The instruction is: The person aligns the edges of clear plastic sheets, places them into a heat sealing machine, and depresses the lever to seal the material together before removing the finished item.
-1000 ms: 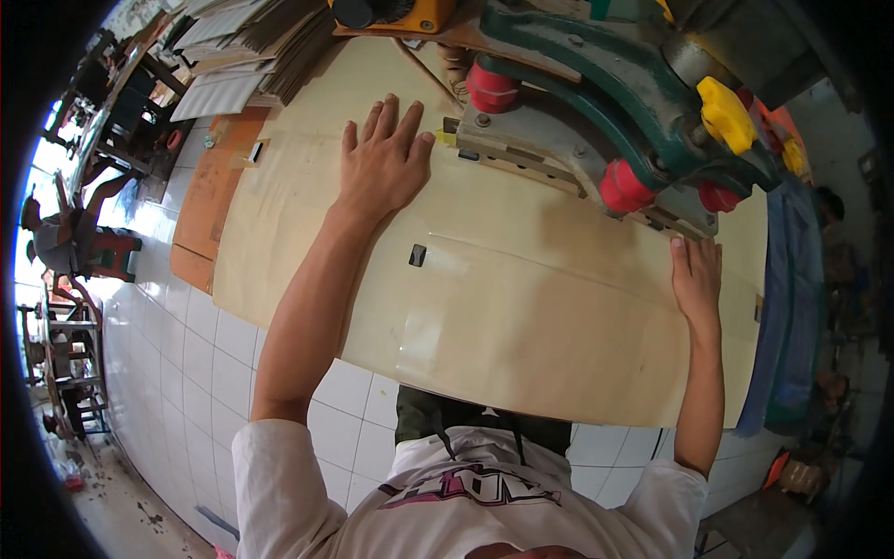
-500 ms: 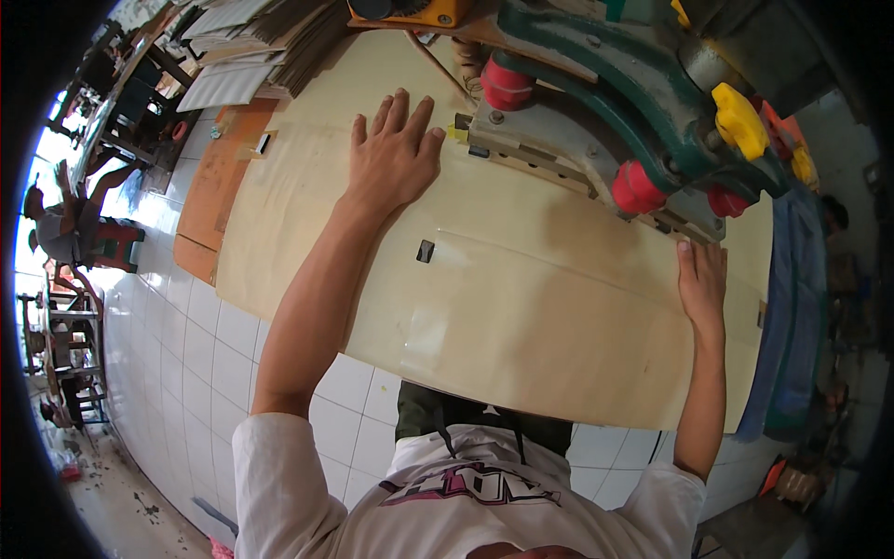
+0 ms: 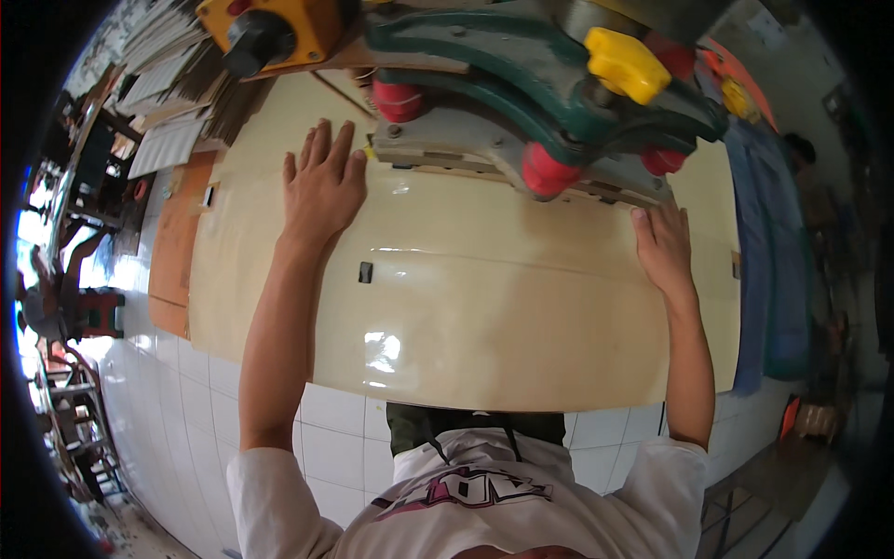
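Cream sheet (image 3: 512, 326) under your left hand (image 3: 323, 191), fingers slightly spread, and right hand (image 3: 665, 244), fingers straight beside green machine (image 3: 484, 51), neither gripping anything.

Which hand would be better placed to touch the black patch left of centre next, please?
Probably the left hand: it lies flat, much nearer the black patch. The right hand is farther across the cream surface, near the green machine.

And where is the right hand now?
In the head view, the right hand lies at right on the cream sheet, near the right end of the grey plate.
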A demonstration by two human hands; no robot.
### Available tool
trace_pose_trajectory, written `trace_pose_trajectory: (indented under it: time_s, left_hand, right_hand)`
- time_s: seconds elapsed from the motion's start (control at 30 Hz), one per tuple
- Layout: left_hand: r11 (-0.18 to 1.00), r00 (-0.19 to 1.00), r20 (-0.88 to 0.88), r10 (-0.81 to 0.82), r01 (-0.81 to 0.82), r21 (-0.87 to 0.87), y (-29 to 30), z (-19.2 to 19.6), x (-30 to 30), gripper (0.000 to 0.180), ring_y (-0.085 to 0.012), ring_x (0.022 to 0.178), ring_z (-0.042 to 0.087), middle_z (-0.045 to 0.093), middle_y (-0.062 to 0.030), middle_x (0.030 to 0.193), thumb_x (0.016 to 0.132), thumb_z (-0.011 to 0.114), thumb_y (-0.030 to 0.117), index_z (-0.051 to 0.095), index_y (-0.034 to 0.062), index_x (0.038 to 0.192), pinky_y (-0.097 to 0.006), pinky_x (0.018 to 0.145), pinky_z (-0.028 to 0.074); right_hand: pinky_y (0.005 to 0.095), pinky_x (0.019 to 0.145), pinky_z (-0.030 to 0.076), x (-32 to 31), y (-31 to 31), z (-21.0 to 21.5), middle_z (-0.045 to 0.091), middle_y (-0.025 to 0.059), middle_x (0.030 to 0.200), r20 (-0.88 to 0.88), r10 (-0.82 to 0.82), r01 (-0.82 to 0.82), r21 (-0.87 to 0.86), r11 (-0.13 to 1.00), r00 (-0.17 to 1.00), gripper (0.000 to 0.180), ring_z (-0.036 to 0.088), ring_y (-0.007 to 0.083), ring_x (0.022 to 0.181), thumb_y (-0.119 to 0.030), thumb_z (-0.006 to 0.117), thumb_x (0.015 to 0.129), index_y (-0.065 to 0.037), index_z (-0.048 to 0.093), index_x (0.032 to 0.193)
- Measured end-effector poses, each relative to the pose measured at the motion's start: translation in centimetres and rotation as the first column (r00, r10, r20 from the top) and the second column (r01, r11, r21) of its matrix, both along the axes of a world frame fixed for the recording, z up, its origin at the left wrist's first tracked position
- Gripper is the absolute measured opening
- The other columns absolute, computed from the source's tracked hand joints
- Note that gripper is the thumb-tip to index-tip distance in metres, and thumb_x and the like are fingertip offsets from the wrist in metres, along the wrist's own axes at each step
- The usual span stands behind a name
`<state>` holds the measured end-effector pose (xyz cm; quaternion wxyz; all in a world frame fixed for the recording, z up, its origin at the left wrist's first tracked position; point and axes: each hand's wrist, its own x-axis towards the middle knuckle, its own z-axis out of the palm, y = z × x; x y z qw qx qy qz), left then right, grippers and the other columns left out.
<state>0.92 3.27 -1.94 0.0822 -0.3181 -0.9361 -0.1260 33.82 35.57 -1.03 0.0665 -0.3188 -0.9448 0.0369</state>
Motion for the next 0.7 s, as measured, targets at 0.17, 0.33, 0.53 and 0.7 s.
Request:
trace_pose_trajectory:
  time_s: [0.17,0.33,0.53,0.7]
  left_hand:
    - [1.000,1.000,-0.018,0.005,-0.005,-0.015,-0.06,-0.21,0.00,0.053,-0.0307,0.150,0.024,0.030,-0.0131,0.162,0.103,0.038,0.039,0.042,0.0183,0.152,-0.053,0.121,0.016]
    - [0.999,0.999,-0.047,-0.013,0.010,-0.045,-0.21,-0.56,-0.42,0.052,-0.0314,0.150,0.025,0.030,-0.0143,0.161,0.103,0.037,0.038,0.043,0.0171,0.151,-0.055,0.120,0.017]
    - [1.000,0.999,-0.029,-0.021,0.021,-0.014,-0.28,-0.81,-0.66,0.053,-0.0311,0.150,0.025,0.032,-0.0153,0.160,0.103,0.036,0.040,0.042,0.0192,0.151,-0.054,0.121,0.014]
    - [0.999,0.999,-0.033,-0.018,0.017,-0.031,-0.30,-0.75,-0.51,0.054,-0.0308,0.151,0.024,0.031,-0.0152,0.161,0.103,0.035,0.040,0.042,0.0190,0.152,-0.053,0.122,0.012]
  right_hand:
    - [0.0579,0.119,0.015,0.32,0.75,-0.84,0.028,0.0147,0.162,-0.044,-0.036,0.037,0.035,0.999,0.998,0.057,0.022,0.0334,0.151,-0.043,0.031,0.105,-0.013,0.035,0.154]
    - [0.0574,0.120,0.014,0.57,0.96,-1.00,0.027,0.0146,0.162,-0.046,-0.033,0.035,0.036,0.999,0.998,0.058,0.022,0.0332,0.151,-0.044,0.031,0.105,-0.015,0.035,0.155]
    - [0.0570,0.120,0.014,0.60,0.95,-1.00,0.027,0.0144,0.162,-0.041,-0.043,0.044,0.029,0.999,0.998,0.059,0.022,0.0331,0.151,-0.045,0.031,0.105,-0.015,0.034,0.155]
    - [0.0566,0.120,0.014,0.52,0.72,-0.89,0.027,0.0141,0.162,-0.050,-0.050,0.051,0.028,0.998,0.997,0.057,0.021,0.0324,0.151,-0.043,0.030,0.105,-0.015,0.034,0.155]
